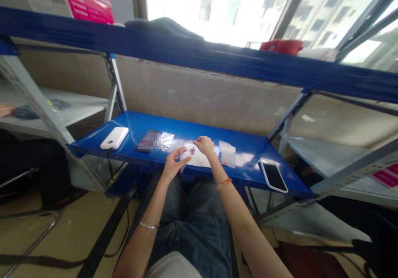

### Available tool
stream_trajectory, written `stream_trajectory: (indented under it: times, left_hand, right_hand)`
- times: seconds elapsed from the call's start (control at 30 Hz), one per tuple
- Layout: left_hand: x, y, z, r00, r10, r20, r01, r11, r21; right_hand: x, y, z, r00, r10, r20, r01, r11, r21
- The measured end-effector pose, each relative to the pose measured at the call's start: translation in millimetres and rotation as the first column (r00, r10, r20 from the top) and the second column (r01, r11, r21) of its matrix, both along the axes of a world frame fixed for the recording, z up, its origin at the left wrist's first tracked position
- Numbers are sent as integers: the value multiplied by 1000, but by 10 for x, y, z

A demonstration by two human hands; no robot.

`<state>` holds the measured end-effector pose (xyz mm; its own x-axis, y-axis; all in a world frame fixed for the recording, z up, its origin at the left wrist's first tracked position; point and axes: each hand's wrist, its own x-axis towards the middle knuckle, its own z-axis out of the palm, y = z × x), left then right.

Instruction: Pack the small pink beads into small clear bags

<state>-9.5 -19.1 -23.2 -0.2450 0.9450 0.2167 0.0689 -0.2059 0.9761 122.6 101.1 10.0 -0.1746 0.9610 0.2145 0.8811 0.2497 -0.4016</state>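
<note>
My left hand (174,163) is at the near edge of the blue shelf, its thumb and fingers curved and apart beside a white sheet (200,160) with a clear plastic sheen at its left side. My right hand (205,145) is closed in a pinch above the sheet; what its fingertips hold is too small to make out. Between the two hands lies a small cluster of red and dark pieces (192,151). Just right of my right hand is a clear plastic bag (228,153) with small reddish pieces at its bottom.
The blue shelf (245,145) also carries a white power bank (115,138) with a cable, a dark blurred-out item (148,141), a crumpled clear packet (167,140) and a white-framed phone (274,176). An upper blue beam (199,54) crosses above. Another person's hand (5,110) shows far left.
</note>
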Motion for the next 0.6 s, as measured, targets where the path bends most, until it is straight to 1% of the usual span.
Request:
stream_trajectory:
  times: [0.03,0.1,0.23,0.33,0.4,0.5,0.57,0.6]
  left_hand:
    - [2,1,1,1000,1,3,-1,1000,2]
    - [4,2,-1,1000,2,2,-2,1000,6]
    - [-3,9,-25,1000,4,-14,-4,1000,10]
    - [-17,17,-43,1000,12,-22,-12,1000,14]
    - [-24,16,-42,1000,16,-25,-16,1000,15]
    - [-21,-1,-14,999,35,-17,-35,999,15]
    - [-9,-17,12,998,59,-8,-59,998,19]
    - [0,-23,23,998,70,-5,-70,997,22]
  right_hand:
    - [-31,64,-40,996,2,86,2,999,-50]
    - [-90,153,-120,985,49,167,-28,992,-125]
    - [-179,205,-249,974,101,201,-72,986,-147]
    - [-201,206,-260,971,115,209,-86,986,-143]
    - [-185,203,-208,974,113,194,-91,989,-119]
    - [-117,158,-48,982,115,151,-107,992,-66]
    - [-61,71,86,983,157,91,-155,987,-32]
    - [-37,7,151,978,203,43,-203,979,-17]
